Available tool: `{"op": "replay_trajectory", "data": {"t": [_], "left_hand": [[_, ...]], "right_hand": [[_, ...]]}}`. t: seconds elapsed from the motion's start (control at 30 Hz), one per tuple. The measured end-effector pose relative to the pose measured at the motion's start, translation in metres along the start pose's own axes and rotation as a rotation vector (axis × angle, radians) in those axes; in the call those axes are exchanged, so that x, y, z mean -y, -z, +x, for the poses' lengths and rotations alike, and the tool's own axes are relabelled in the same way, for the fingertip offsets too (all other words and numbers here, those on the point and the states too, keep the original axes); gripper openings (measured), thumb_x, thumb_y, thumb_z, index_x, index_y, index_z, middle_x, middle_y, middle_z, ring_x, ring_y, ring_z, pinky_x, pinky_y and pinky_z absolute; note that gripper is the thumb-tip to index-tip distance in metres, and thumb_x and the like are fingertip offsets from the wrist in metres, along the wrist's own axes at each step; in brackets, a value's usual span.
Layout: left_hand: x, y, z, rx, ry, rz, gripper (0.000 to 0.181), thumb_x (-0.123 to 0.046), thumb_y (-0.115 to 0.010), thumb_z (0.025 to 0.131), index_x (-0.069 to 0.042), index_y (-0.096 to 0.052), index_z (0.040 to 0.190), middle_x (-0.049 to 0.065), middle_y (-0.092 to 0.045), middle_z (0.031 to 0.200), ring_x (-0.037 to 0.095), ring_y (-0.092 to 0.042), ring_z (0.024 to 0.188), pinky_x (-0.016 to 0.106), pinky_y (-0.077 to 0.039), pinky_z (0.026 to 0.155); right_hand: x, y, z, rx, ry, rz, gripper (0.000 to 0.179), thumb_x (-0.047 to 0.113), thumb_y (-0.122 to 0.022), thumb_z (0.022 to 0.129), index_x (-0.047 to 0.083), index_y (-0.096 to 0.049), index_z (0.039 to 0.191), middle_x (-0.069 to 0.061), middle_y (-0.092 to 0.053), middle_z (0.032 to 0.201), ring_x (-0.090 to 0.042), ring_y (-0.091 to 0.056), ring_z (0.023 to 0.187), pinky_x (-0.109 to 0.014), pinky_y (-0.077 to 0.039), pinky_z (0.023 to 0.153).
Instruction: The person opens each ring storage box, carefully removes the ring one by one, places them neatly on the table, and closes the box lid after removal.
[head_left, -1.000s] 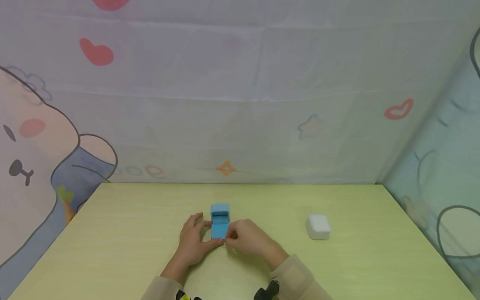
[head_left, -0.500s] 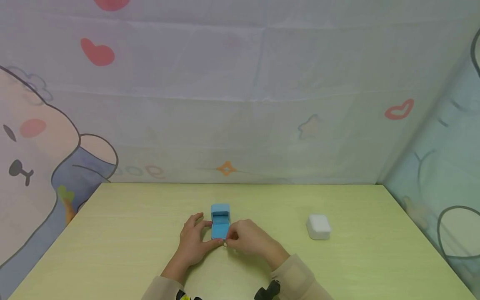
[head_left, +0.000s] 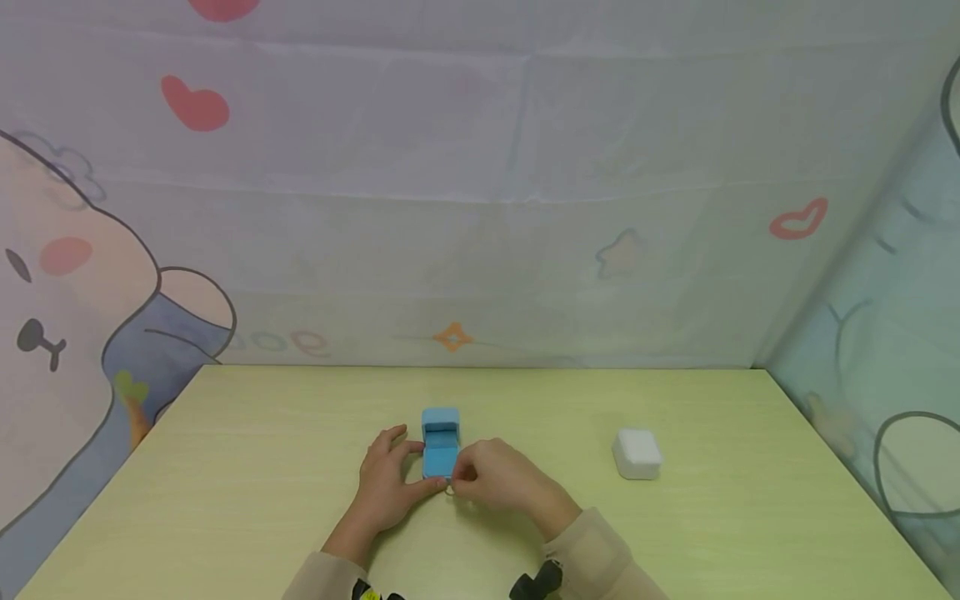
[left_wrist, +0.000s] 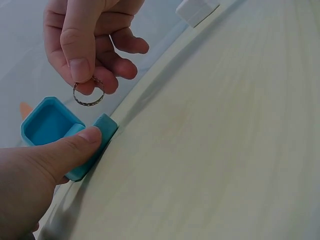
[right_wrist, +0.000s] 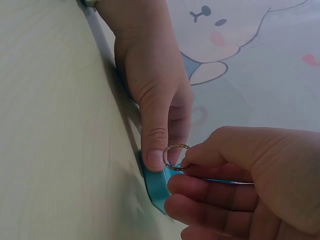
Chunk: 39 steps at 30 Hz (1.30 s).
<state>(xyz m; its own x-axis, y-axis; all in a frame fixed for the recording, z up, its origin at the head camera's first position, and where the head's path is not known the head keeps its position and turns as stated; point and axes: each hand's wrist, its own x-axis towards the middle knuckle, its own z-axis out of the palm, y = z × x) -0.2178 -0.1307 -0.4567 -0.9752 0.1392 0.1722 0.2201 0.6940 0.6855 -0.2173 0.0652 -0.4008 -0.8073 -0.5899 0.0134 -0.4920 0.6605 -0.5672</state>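
A light-blue ring box (head_left: pixel 440 461) stands with its lid raised on the table, its hollow lid (left_wrist: pixel 47 122) visible in the left wrist view. My left hand (head_left: pixel 386 487) holds the box, thumb across its front edge and other fingers along its left side. Between thumb and index finger, my right hand (head_left: pixel 498 477) pinches a thin gold-coloured ring (left_wrist: pixel 89 104) with a patterned band. The ring hangs near the front of the box, close to the left thumb. In the right wrist view, the right fingers cover much of the box.
A small white box (head_left: pixel 637 454) with rounded corners sits to the right on the pale wooden table (head_left: pixel 247 475). Behind the table hangs a cloth backdrop (head_left: pixel 465 167) printed with hearts and a cartoon animal. Another printed cloth (head_left: pixel 885 333) borders the right side.
Slightly more of the ring shows below the right fingertips, and the right wrist has shifted a little to the right. The left hand and the ring box hold their place.
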Motion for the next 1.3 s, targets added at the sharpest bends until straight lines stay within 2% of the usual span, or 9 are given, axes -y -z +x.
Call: {"op": "replay_trajectory", "data": {"t": [0.2,1.3], "left_hand": [[0.0008,0.0002,-0.0001,0.005,0.007,-0.004,0.056,-0.042,-0.078,0.074,-0.008,-0.062,0.116,0.018,-0.034,0.147,0.041,-0.027,0.137,0.064,-0.022,0.106],[-0.0006,-0.0002,-0.0007,0.007,0.016,-0.007,0.056,-0.043,-0.078,0.074,-0.009,-0.062,0.115,0.017,-0.034,0.147,0.04,-0.027,0.137,0.063,-0.021,0.107]], "right_hand": [[0.0021,0.0014,-0.0016,0.013,0.033,-0.031,0.01,0.012,-0.064,0.086,0.013,-0.071,0.079,0.009,-0.063,0.072,0.001,-0.049,0.062,-0.016,-0.044,0.062],[0.0098,0.0035,-0.0074,0.08,-0.003,-0.04,0.01,0.019,-0.066,0.087,0.015,-0.071,0.079,0.012,-0.063,0.073,0.002,-0.051,0.061,-0.015,-0.045,0.06]]}}
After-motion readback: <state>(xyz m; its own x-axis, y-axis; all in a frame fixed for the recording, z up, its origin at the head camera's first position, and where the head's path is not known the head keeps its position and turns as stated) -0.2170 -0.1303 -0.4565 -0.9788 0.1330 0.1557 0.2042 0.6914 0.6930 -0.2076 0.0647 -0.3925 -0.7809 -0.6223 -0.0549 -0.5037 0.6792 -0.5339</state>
